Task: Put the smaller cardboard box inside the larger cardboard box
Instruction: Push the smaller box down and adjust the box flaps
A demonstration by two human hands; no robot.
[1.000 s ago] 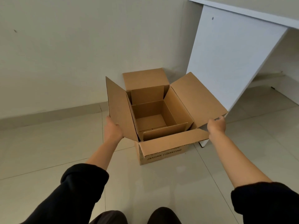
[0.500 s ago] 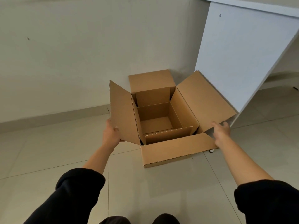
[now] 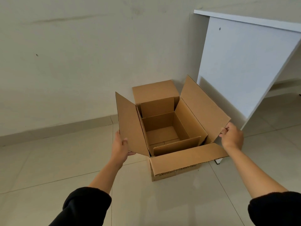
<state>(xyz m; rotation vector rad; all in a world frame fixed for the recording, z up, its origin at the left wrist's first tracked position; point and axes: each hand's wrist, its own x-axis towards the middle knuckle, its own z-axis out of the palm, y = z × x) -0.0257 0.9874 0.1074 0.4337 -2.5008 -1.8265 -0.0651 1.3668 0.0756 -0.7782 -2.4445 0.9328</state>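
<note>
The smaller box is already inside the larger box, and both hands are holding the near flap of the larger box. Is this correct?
Not quite. The head view shows the smaller box already inside the larger box, but the hands are not on the near flap. The left hand holds the left flap and the right hand holds the right flap.
</note>
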